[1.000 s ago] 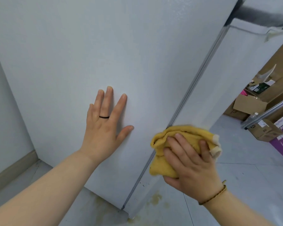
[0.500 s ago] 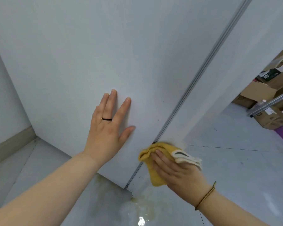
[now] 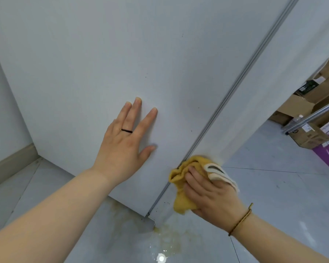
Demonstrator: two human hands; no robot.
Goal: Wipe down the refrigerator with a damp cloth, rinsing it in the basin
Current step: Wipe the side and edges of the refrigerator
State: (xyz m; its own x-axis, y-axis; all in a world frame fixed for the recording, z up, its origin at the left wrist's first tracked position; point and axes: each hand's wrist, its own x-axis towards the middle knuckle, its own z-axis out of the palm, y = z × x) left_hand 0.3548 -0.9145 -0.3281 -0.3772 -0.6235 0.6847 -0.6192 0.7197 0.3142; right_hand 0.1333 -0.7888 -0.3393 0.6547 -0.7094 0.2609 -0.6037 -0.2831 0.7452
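Wiping low on the refrigerator (image 3: pixel 103 59), lower right of the frame.

Right hand (image 3: pixel 215 194) closed on the bunched yellow cloth (image 3: pixel 180 200), pressed near the door seam; left hand (image 3: pixel 122 147) spread flat, holding nothing, on the white panel at centre. Soft, light, probably wet: best gripped as a wad under the fingers, loose white edge tucked in. No basin in view.

Both arms are bare, with no sleeves in view. The left hand (image 3: pixel 120 149) wears a thin black ring (image 3: pixel 127 131). The right hand (image 3: pixel 214 201) has a thin brown cord bracelet (image 3: pixel 241 219) at the wrist
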